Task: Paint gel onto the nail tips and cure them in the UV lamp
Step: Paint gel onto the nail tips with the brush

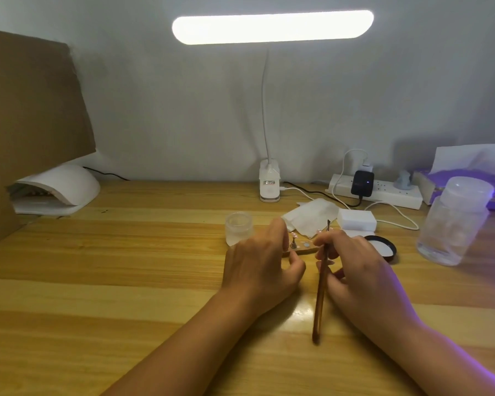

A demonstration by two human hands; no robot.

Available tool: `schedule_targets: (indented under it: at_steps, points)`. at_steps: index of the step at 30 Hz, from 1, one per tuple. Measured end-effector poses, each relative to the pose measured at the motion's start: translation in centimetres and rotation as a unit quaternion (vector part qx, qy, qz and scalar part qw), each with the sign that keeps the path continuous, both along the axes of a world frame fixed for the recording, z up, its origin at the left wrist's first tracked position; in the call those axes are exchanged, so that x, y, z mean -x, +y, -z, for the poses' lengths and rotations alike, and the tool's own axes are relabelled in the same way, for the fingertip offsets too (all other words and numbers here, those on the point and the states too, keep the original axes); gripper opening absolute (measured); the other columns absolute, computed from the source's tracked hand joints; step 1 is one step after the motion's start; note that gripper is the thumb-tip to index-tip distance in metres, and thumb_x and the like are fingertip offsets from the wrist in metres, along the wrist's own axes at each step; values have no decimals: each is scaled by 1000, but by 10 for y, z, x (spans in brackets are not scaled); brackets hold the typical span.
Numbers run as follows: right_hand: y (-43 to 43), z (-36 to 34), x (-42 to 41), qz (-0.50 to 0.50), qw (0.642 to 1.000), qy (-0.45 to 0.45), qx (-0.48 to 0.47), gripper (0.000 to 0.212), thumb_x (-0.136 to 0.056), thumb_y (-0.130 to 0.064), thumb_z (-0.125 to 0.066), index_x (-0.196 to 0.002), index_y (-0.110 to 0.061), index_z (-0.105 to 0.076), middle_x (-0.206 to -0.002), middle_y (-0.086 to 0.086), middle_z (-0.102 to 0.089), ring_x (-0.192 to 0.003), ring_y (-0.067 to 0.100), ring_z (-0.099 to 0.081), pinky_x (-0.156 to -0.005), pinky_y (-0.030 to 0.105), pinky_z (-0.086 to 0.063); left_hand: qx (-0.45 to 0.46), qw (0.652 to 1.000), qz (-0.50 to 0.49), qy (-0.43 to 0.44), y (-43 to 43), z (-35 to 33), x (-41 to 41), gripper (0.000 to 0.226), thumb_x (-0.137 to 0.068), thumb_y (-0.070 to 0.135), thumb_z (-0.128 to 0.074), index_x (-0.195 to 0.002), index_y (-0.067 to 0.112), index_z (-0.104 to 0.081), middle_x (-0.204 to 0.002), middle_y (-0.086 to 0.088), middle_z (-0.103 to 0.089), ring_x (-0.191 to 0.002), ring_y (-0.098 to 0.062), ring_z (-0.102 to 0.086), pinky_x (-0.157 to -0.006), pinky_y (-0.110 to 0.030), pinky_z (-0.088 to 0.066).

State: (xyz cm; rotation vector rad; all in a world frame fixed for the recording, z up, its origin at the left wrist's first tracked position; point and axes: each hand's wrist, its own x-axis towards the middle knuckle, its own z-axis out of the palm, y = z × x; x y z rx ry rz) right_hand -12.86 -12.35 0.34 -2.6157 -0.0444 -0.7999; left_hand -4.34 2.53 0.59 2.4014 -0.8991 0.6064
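On desk [126, 252], right hand [360, 270] gripping brush [320, 295], tip away, left hand [257, 264] pinching stand [307, 250]

wooden table [126, 281] with uv lamp [69, 184], jar [238, 228], tissue [312, 217], power strip [389, 192]

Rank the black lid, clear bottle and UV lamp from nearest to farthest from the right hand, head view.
1. black lid, just right of the right hand
2. clear bottle, farther right
3. UV lamp, far left, back edge
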Motion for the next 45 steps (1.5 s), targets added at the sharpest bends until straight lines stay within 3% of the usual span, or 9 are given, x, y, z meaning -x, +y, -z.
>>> schedule_targets:
  at_steps: [11,15,20,24,29,32,35,39,45]
  points:
    - [-5,1,2,23,992,-23,-118,17,-89,-29,-46,-105,-33,-44,-87,-15,-61,-76,7,-65,-68,39,-56,-23,996,66,57,-11,11,14,28,-90,57,-51,-106,35,-60,-88,11,-65,-82,-11,-57,-61,-29,-35]
    - [-3,6,-1,0,992,-13,-127,17,-90,-31,-50,-105,-37,-43,-90,-14,-64,-81,5,-65,-72,35,-56,14,992,86,88,-8,10,9,19,-89,50,-57,-101,36,-64,-83,14,-61,-81,-5,-54,-61,-29,-38]
    - [-7,9,-5,-20,985,-20,-172,21,-86,-58,-42,-100,-43,-43,-92,-22,-63,-83,-1,-66,-71,33,-59,35,992,87,86,-7,9,6,12,-87,43,-63,-90,32,-62,-85,13,-62,-81,-6,-55,-62,-28,-40]
    - [-8,6,-6,-39,966,-36,-254,15,-91,-55,-42,-99,-43,-47,-91,-18,-65,-76,6,-69,-66,38,-60,46,993,100,39,-8,8,9,8,-86,38,-61,-86,30,-58,-83,14,-58,-78,-6,-55,-63,-26,-45]
    - [-4,-1,-7,-28,937,-54,-345,7,-95,-40,-45,-99,-35,-40,-82,-8,-61,-65,13,-64,-60,39,-59,106,992,69,-12,-6,4,5,5,-88,32,-57,-86,29,-53,-77,16,-47,-66,-2,-47,-52,-12,-31]
    - [-5,-1,-4,-22,956,-38,-289,3,-97,-41,-40,-98,-38,-41,-79,-4,-63,-70,9,-65,-67,42,-59,195,981,5,-3,4,-1,-8,8,-94,32,-46,-88,26,-47,-79,14,-44,-66,-1,-43,-53,-14,-32]
    - [-5,-4,2,-19,991,-42,-123,29,-97,-60,-26,-99,-37,-43,-80,-10,-65,-74,6,-65,-63,33,-56,281,955,-85,48,20,0,-26,12,-100,30,-42,-93,21,-47,-83,9,-48,-67,-1,-45,-54,-20,-30]
    - [0,-1,6,-27,999,-6,-33,30,-89,-65,-33,-101,-37,-35,-88,-12,-61,-76,5,-63,-61,30,-55,303,914,-212,167,32,0,-43,18,-103,30,-33,-96,19,-46,-92,0,-56,-68,-7,-43,-55,-26,-27]
    - [-5,5,-2,-49,995,92,7,55,-74,-78,-47,-104,-38,-23,-113,-13,-48,-99,4,-52,-82,24,-48,298,898,-203,252,28,0,-42,19,-99,32,-36,-100,15,-45,-112,-7,-58,-94,-27,-53,-75,-35,-36]
